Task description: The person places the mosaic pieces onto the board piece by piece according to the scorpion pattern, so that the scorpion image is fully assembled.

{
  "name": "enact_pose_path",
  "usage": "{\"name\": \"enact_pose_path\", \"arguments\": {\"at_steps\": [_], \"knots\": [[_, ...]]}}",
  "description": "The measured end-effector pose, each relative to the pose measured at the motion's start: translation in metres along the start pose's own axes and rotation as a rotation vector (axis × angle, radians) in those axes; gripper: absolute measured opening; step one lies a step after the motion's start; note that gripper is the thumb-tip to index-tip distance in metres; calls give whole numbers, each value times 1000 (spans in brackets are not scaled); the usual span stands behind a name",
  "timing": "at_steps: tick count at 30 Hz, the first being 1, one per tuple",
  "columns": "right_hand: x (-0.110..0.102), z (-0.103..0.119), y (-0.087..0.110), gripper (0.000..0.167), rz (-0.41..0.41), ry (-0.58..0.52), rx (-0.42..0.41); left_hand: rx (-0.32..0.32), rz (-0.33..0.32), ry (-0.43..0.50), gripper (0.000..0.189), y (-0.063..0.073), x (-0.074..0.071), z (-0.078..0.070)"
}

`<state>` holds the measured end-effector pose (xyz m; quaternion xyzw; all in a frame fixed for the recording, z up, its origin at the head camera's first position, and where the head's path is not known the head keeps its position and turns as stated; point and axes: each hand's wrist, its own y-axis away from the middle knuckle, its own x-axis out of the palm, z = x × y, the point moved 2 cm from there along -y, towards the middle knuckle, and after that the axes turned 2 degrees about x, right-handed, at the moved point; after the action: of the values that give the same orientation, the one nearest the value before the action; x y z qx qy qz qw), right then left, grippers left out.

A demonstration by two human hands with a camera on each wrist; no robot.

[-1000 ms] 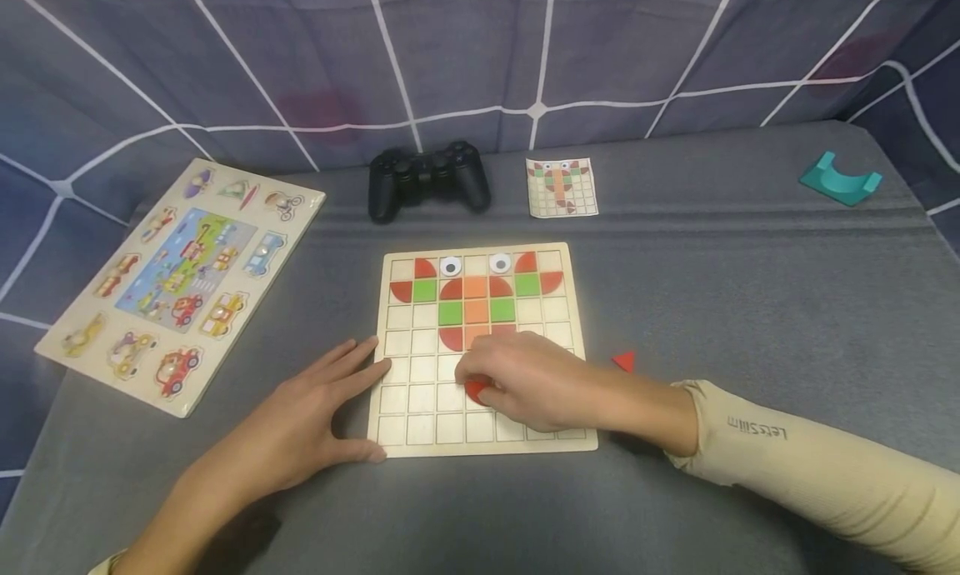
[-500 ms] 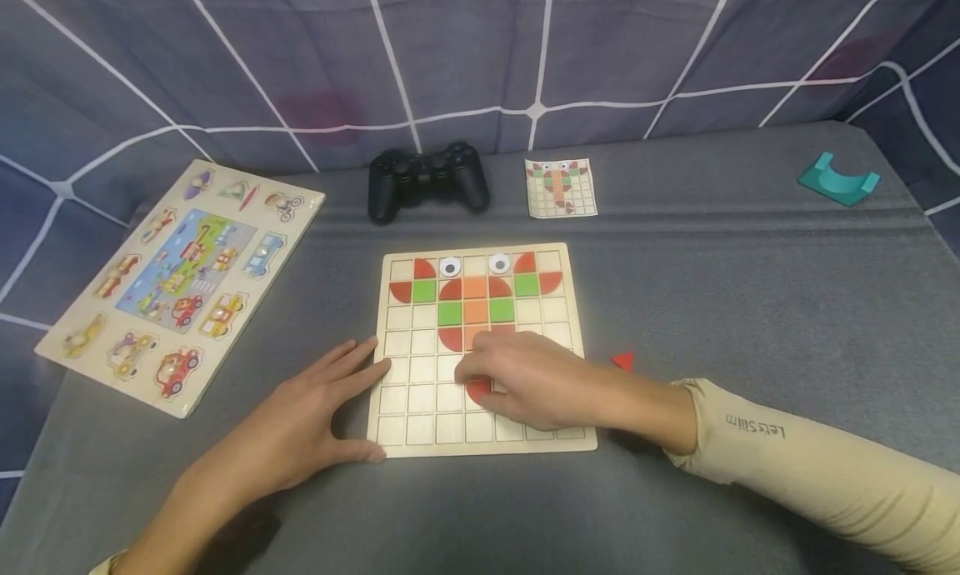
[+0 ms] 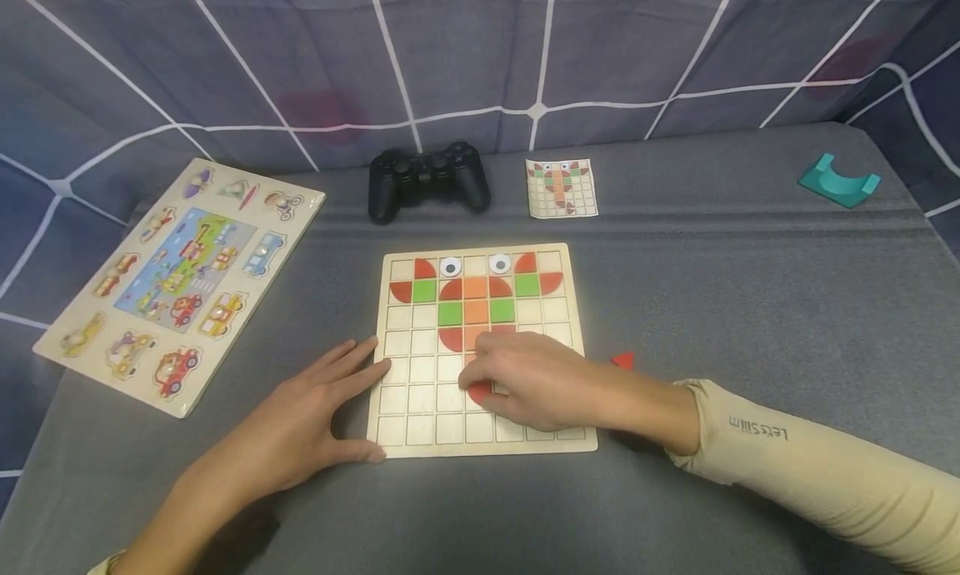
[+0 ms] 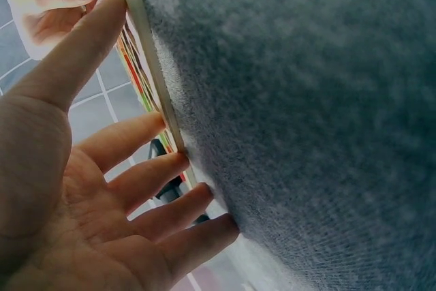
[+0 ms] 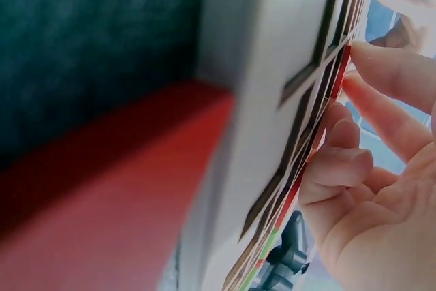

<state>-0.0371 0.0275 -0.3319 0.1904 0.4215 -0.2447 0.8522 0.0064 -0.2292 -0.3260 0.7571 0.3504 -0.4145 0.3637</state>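
In the head view a wooden grid board (image 3: 423, 398) lies on the table, with red, green and orange pieces and two googly eyes in its cells. My right hand (image 3: 536, 379) reaches over its lower middle; thumb and index finger pinch a red quarter-circle piece (image 3: 477, 393) at a cell. The right wrist view has the same red piece (image 5: 342, 71) between those fingertips, flat against the board. Spread fingers of my left hand (image 3: 300, 412) touch the board's left edge, thumb at the lower left corner. A red triangle piece (image 3: 623, 360) lies right of the board, partly behind my right forearm.
A small printed pattern card (image 3: 562, 188) lies behind the board, beside a black game controller (image 3: 428, 181). At left is a vehicle puzzle board (image 3: 183, 287). A teal curved block (image 3: 840, 181) sits far right. A gridded cloth (image 3: 465, 50) hangs behind the table.
My right fingertips have shifted very slightly to the right over the red quarter-circle piece, baring a bit of orange above them. My left hand has stayed at the board's edge.
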Motion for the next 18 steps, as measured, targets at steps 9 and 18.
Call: {"name": "enact_pose_path", "arguments": {"at_steps": [9,18], "knots": [[-5,-7,10,17,-52,-69,-15,-16,10,1,95,0,0,0],[-24,-36,48,23,-143,-174,62,-16,21,8,94,0,0,-1]]}}
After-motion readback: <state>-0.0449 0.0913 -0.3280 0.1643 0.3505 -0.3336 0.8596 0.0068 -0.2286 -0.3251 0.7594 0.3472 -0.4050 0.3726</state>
